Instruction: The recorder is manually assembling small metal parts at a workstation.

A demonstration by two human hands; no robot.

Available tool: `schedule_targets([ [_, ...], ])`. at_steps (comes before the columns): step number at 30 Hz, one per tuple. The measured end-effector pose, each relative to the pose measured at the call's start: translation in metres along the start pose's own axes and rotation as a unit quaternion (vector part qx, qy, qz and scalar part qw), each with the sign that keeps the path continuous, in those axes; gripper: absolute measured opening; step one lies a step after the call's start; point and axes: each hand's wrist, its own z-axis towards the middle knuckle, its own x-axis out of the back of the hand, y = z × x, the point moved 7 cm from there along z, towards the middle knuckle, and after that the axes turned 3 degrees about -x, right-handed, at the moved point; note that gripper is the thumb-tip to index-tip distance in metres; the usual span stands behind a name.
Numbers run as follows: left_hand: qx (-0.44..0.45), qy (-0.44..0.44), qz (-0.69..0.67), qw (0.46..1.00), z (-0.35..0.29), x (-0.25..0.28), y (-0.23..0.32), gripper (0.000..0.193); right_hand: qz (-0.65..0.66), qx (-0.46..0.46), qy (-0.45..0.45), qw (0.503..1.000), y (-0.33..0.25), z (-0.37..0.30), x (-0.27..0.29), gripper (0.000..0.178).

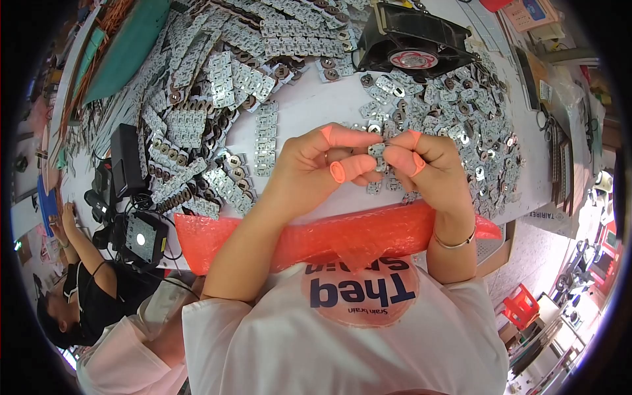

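Note:
Between my two hands is a small silvery circuit board [376, 151], held by its edges above the table. My left hand [316, 161] pinches it from the left with thumb and forefinger, both in orange finger cots. From the right, my right hand [431, 164] grips it the same way, also with orange cots on thumb and forefinger. Fingers hide part of the board. Loose small boards with round brown parts [474, 125] lie heaped just beyond and to the right of my hands. A joined strip of boards [266, 138] lies flat left of my left hand.
Stacked board panels [243, 82] cover the far left. A black fan [415, 43] stands at the back. Red bubble wrap [316, 240] lines the near edge under my forearms. Black power adapters [141, 237] with cables sit at left, near another person's arm [89, 243].

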Motion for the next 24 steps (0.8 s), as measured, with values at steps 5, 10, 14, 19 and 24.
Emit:
schedule_targets([
  [5, 0.030, -0.023, -0.057, 0.998, -0.003, 0.003, 0.002, 0.021, 0.171, -0.094, -0.068, 0.978, 0.014, 0.000, -0.014, 0.012],
  [10, -0.003, 0.017, -0.064, 0.998, 0.002, -0.001, 0.001, 0.024, 0.220, -0.090, 0.026, 0.971, 0.014, -0.001, -0.010, 0.014],
  [14, -0.184, 0.031, 0.075, 0.980, -0.003, 0.002, 0.020, 0.029, 0.196, -0.081, 0.084, 0.974, 0.014, -0.001, -0.006, 0.014],
  [19, -0.206, 0.007, 0.219, 0.954, -0.007, -0.002, 0.019, 0.032, 0.183, -0.081, 0.012, 0.980, 0.011, 0.001, -0.005, 0.017],
  [24, -0.182, 0.032, 0.249, 0.951, 0.003, -0.005, 0.016, 0.026, 0.073, 0.076, 0.205, 0.973, -0.014, -0.001, 0.029, 0.018],
])
